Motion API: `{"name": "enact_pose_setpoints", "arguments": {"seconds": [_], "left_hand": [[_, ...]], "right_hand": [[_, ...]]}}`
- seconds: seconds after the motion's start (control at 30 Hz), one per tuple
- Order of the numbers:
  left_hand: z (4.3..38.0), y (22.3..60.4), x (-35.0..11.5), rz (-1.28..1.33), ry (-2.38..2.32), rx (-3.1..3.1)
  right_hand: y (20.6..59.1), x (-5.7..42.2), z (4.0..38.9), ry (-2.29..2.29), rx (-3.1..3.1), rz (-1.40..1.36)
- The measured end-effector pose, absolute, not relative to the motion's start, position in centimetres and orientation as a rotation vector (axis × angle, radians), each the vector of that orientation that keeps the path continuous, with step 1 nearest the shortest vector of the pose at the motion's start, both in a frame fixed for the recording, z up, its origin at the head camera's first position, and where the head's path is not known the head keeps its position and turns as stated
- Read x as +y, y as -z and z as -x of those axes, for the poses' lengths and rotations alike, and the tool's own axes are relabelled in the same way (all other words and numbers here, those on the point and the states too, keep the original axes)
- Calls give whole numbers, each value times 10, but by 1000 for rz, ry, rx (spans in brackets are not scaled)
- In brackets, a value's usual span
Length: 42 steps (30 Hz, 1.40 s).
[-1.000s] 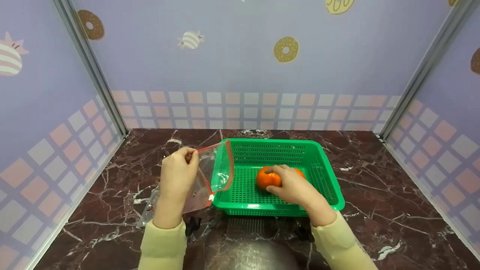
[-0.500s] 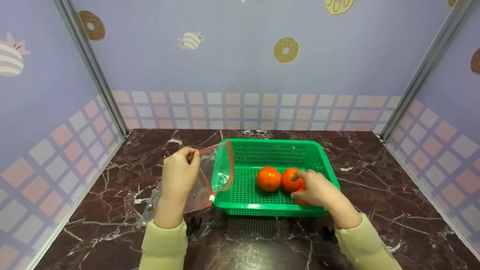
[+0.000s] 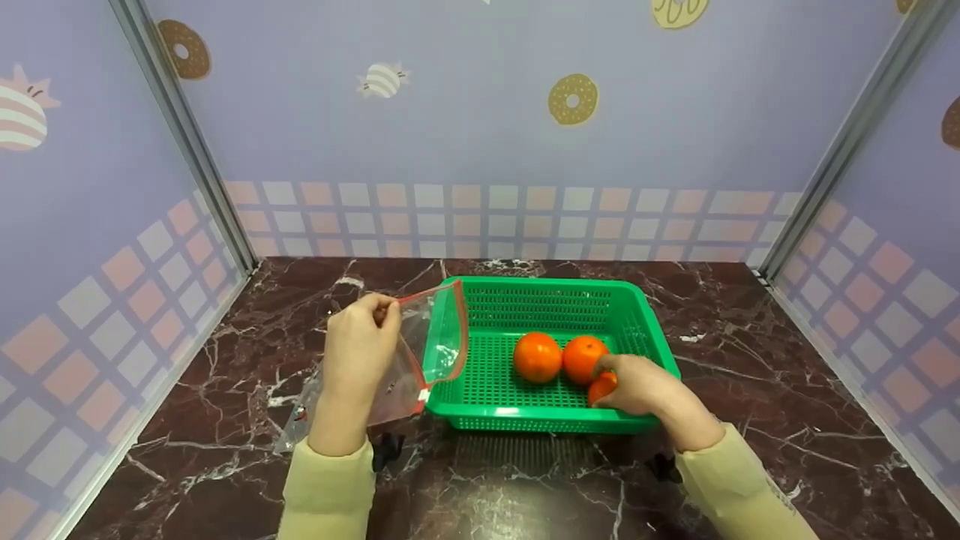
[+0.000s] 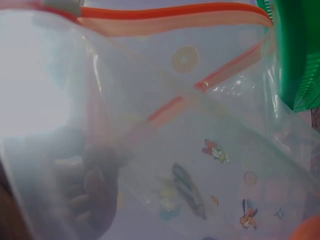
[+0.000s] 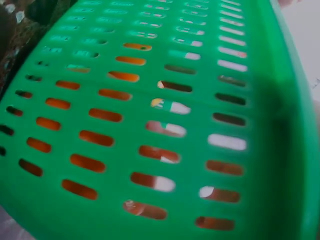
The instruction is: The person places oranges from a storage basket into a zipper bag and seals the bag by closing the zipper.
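With thumb and fingertips my left hand (image 3: 361, 352) pinches the red rim of a clear zip bag (image 3: 420, 330). The bag's mouth gapes towards the basket, its edge overlapping the basket's left rim. Printed cartoon figures show on the bag (image 4: 215, 150) in the left wrist view, and blurred fingers appear through the plastic. My right hand (image 3: 643, 388) reaches into the green basket (image 3: 510, 412) at its front right corner and grips an orange (image 3: 602, 388), mostly hidden by the hand. Two more oranges lie left of it: one beside it (image 3: 584, 358), another further left (image 3: 538, 358).
The basket wall (image 5: 125, 125) fills the right wrist view, with orange colour behind its slots. Dark marbled tabletop (image 3: 750, 360) surrounds the basket. Patterned panels (image 3: 480, 150) stand at the back and both sides.
My right hand has left the leftmost orange and moved right and towards the front, where its fingers have closed round another orange. The left hand and the bag have stayed in place.
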<state>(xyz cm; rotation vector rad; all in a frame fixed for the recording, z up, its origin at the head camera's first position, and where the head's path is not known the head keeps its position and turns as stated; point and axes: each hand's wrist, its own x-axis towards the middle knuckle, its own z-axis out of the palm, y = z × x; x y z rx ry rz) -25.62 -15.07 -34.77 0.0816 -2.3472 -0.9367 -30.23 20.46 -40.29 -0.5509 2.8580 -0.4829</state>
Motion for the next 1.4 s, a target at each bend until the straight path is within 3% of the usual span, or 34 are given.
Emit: {"name": "enact_pose_setpoints", "arguments": {"seconds": [0.6, 1.4], "left_hand": [[257, 347, -150, -87, 936, -2344], [257, 348, -150, -67, 926, -2334]], "right_hand": [[408, 210, 313, 530, 2798, 483], [379, 220, 305, 807, 2791, 507]]}}
